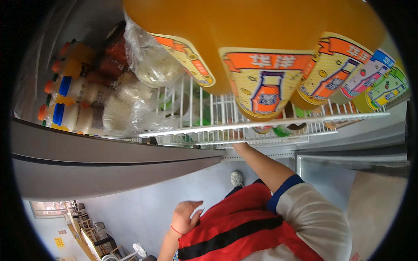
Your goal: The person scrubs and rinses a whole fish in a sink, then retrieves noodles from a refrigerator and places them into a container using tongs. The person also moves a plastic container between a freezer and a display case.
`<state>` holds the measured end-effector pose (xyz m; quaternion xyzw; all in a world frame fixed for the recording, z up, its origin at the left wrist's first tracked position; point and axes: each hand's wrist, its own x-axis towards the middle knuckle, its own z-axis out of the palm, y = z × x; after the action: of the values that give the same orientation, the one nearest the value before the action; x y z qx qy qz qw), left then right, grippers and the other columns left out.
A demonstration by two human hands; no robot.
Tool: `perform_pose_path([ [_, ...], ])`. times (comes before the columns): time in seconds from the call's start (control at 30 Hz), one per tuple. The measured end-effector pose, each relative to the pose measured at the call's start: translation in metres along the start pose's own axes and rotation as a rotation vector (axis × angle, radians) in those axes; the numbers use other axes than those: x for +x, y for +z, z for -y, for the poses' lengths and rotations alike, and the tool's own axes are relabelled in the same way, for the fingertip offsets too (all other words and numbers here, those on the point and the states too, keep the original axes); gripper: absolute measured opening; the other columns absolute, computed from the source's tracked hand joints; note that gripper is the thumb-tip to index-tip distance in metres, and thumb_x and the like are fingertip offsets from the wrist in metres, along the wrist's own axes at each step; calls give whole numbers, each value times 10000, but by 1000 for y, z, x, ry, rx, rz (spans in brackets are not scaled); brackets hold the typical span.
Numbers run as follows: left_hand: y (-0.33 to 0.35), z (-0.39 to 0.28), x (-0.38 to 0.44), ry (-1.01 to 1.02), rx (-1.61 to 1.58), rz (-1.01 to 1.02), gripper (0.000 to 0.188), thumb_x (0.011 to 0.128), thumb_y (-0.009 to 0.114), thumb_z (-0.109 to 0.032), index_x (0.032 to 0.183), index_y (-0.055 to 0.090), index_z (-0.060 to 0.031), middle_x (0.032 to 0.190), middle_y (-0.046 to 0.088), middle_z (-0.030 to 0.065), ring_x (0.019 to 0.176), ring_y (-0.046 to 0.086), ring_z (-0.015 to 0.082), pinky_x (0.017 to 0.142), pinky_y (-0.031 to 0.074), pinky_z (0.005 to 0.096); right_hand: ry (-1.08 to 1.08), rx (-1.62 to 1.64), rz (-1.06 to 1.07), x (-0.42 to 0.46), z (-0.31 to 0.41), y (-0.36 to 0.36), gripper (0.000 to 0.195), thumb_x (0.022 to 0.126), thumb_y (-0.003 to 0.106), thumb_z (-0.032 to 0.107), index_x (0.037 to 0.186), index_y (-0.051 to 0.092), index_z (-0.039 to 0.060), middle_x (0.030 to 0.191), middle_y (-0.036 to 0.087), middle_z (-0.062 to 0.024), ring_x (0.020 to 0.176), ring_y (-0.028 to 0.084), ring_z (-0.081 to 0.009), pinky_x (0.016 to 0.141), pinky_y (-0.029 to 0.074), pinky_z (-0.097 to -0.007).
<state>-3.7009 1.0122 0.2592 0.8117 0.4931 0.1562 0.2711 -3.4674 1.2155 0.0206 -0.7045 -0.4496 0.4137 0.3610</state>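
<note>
My left hand (186,216), a red string around its wrist, is beside my red apron (235,225) with fingers bent and thumb apart, holding nothing visible. My right forearm (267,164) reaches into an open refrigerator below the upper white wire shelf (202,129); the hand itself is hidden behind the lower racks, and what it touches cannot be seen. On the upper shelf, close before me, stand orange drink bottles (267,81) with illustrated labels. To their right are a pink-labelled bottle (367,76) and a green-labelled bottle (385,91).
Plastic-wrapped food (153,62) and several bottles with blue caps (58,113) or orange caps fill the shelf's left side. A grey refrigerator door (107,176) crosses the left. Tables and chairs (94,236) stand at lower left; my shoe (237,178) is on the floor.
</note>
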Motion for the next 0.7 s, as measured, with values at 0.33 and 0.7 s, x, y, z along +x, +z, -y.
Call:
perform_pose_path([
  [0.33, -18, 34, -69, -223, 5, -9, 201, 817, 656, -54, 1018, 657, -46, 963, 684, 99, 875, 632, 300, 794, 485, 380, -129, -384, -208, 71, -2, 75, 410, 931, 534, 301, 1183, 570, -20, 1134, 602, -228, 1021, 593, -356, 885, 460, -444],
  [0.7, 1, 49, -42, -80, -108, 74, 213, 802, 663, -39, 1015, 655, -51, 967, 681, 105, 887, 625, 305, 799, 488, 382, 289, 1122, -419, -27, -200, -24, 584, 877, 632, 199, 1371, 357, 55, 1057, 558, -159, 795, 611, -233, 690, 529, -335],
])
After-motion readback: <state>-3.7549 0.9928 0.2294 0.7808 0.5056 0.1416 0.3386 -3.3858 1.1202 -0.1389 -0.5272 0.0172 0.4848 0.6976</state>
